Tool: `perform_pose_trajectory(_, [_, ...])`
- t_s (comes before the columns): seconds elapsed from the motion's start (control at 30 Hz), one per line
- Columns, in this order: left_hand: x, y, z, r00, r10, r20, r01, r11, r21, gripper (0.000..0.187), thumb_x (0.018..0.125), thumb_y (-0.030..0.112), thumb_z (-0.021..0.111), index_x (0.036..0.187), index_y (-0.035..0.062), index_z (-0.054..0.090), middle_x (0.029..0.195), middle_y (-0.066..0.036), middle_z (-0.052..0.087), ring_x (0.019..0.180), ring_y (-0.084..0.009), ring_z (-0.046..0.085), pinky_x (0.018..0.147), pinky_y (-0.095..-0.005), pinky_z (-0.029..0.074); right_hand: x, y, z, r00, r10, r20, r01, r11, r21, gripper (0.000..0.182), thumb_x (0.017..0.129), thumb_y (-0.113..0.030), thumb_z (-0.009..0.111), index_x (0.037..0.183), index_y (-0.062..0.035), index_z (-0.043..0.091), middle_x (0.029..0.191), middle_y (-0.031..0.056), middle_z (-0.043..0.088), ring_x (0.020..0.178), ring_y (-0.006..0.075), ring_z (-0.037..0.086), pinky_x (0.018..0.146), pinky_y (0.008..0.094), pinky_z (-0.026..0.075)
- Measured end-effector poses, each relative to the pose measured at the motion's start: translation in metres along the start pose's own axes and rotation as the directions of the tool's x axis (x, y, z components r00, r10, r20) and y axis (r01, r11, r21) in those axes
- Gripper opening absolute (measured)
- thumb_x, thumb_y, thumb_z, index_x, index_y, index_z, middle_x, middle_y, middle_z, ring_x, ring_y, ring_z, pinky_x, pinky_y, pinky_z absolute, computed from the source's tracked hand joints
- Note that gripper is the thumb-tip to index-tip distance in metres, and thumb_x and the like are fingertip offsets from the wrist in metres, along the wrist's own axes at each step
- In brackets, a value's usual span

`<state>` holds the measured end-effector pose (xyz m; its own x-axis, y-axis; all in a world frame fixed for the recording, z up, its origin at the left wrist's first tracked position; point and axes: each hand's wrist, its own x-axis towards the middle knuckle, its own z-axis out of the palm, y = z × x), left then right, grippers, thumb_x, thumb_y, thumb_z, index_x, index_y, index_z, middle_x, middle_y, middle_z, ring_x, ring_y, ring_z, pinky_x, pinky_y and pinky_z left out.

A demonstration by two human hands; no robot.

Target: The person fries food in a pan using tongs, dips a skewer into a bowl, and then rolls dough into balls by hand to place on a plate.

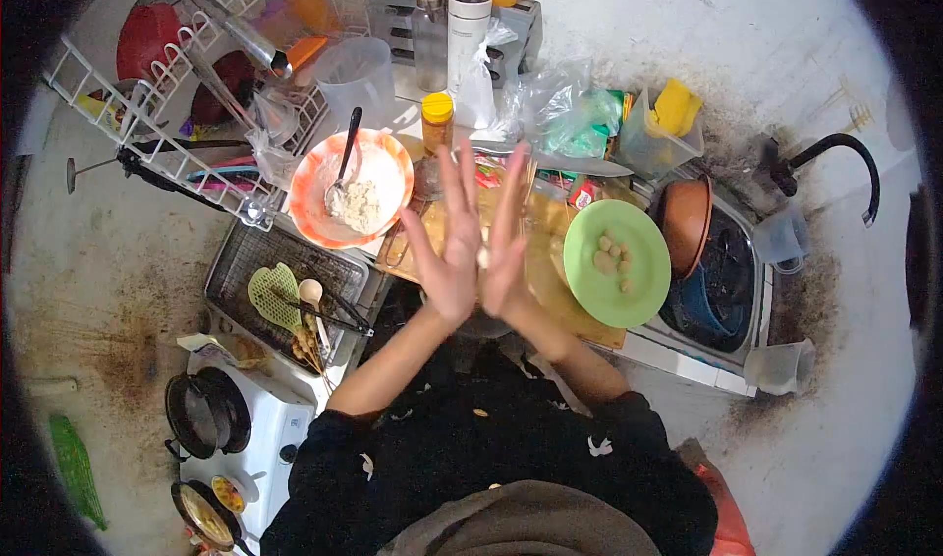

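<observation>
My left hand and my right hand meet palm to palm above the wooden board, fingers stretched upward and slightly blurred. Between the palms a small pale dough ball peeks out, mostly hidden. On the right, a green plate carries several small beige dough balls. To the left is an orange-and-white bowl of pale, crumbly dough, with a dark-handled spoon standing in it.
Behind the board lie a knife and a yellow-capped jar. A sink with a brown bowl is at right. At left are a dish rack, a wire-racked tray with utensils, and a stove with pans.
</observation>
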<state>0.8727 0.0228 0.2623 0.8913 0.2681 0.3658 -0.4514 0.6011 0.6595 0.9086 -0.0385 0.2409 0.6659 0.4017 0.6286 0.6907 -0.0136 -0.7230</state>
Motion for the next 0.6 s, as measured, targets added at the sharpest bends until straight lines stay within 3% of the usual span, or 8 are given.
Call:
perform_pose_trajectory(0.13, [-0.021,-0.019,0.004,0.998,-0.053,0.039,0.034,0.921,0.389,0.079,0.083,0.065,0.006,0.139,0.0102,-0.002,0.146,-0.007,-0.004,0.134,-0.0215,-0.004,0.106,-0.0328,-0.007,0.021,-0.017,-0.010,0.989,0.100,-0.111,-0.065,0.956,0.286,0.097,0.071,-0.074,-0.006,0.136,-0.0026,-0.012,0.144,0.0132,-0.013,0.132,0.0249,-0.013,0.104,0.0426,-0.010])
perform_pose_trajectory(0.2, [-0.015,-0.016,0.002,0.994,-0.114,-0.006,0.108,0.924,0.366,0.079,0.082,0.065,0.004,0.139,0.0097,-0.002,0.146,-0.008,-0.004,0.134,-0.0219,-0.005,0.106,-0.0343,-0.007,0.010,-0.033,-0.002,0.994,0.069,-0.088,-0.035,0.941,0.336,0.099,0.070,-0.075,-0.007,0.135,-0.0020,-0.014,0.143,0.0153,-0.015,0.132,0.0267,-0.014,0.104,0.0439,-0.011])
perform_pose_trajectory(0.27, [-0.001,-0.010,-0.003,0.998,-0.007,-0.062,0.021,0.973,0.228,0.083,0.081,0.067,0.004,0.139,0.0094,-0.001,0.146,-0.007,-0.004,0.134,-0.0224,-0.005,0.107,-0.0360,-0.006,-0.009,-0.028,0.007,0.976,-0.217,-0.023,0.214,0.928,0.305,0.101,0.069,-0.076,-0.007,0.134,-0.0006,-0.015,0.142,0.0185,-0.016,0.132,0.0301,-0.014,0.103,0.0448,-0.012])
perform_pose_trajectory(0.33, [0.003,-0.005,-0.006,0.997,0.054,-0.057,-0.044,0.986,0.164,0.086,0.079,0.070,0.007,0.140,0.0096,0.001,0.146,-0.007,-0.003,0.134,-0.0226,-0.005,0.107,-0.0370,-0.005,-0.017,-0.019,0.006,0.979,-0.201,0.017,0.185,0.930,0.318,0.102,0.068,-0.077,-0.006,0.134,0.0006,-0.015,0.141,0.0210,-0.017,0.131,0.0335,-0.014,0.103,0.0447,-0.012])
perform_pose_trajectory(0.4, [-0.002,0.000,0.004,0.997,0.076,0.022,-0.067,0.956,-0.286,0.090,0.077,0.073,0.008,0.139,0.0088,0.001,0.146,-0.006,-0.003,0.134,-0.0228,-0.005,0.107,-0.0366,-0.005,-0.007,-0.017,-0.004,0.994,-0.103,0.035,0.087,0.943,0.321,0.093,0.079,-0.068,0.010,0.132,0.0036,-0.018,0.141,0.0208,-0.018,0.131,0.0313,-0.013,0.105,0.0442,-0.006])
perform_pose_trajectory(0.47, [-0.012,-0.004,0.007,0.998,0.037,0.054,-0.025,0.978,-0.208,0.089,0.077,0.072,0.008,0.140,0.0091,0.001,0.146,-0.006,-0.002,0.134,-0.0227,-0.004,0.107,-0.0363,-0.005,0.006,-0.026,-0.010,0.999,-0.046,-0.009,0.046,0.949,0.313,0.092,0.080,-0.066,0.014,0.132,0.0027,-0.017,0.141,0.0202,-0.017,0.131,0.0312,-0.013,0.105,0.0438,-0.005])
perform_pose_trajectory(0.53, [-0.019,-0.016,0.001,0.990,-0.130,0.062,0.115,0.973,0.202,0.087,0.078,0.071,0.010,0.140,0.0094,0.002,0.146,-0.005,-0.001,0.134,-0.0226,-0.003,0.107,-0.0354,-0.005,0.019,-0.037,-0.015,0.994,0.058,-0.097,-0.025,0.950,0.311,0.092,0.082,-0.063,0.024,0.134,0.0008,-0.017,0.142,0.0190,-0.016,0.132,0.0312,-0.012,0.106,0.0431,-0.002])
perform_pose_trajectory(0.6, [-0.014,0.000,0.009,0.976,-0.218,0.007,0.210,0.947,0.244,0.086,0.079,0.070,0.011,0.140,0.0094,0.001,0.146,-0.005,-0.001,0.134,-0.0226,-0.002,0.107,-0.0351,-0.005,0.014,-0.041,-0.010,0.996,-0.018,-0.083,0.042,0.956,0.291,0.095,0.080,-0.066,0.025,0.134,0.0013,-0.015,0.142,0.0200,-0.016,0.132,0.0320,-0.012,0.106,0.0431,-0.004])
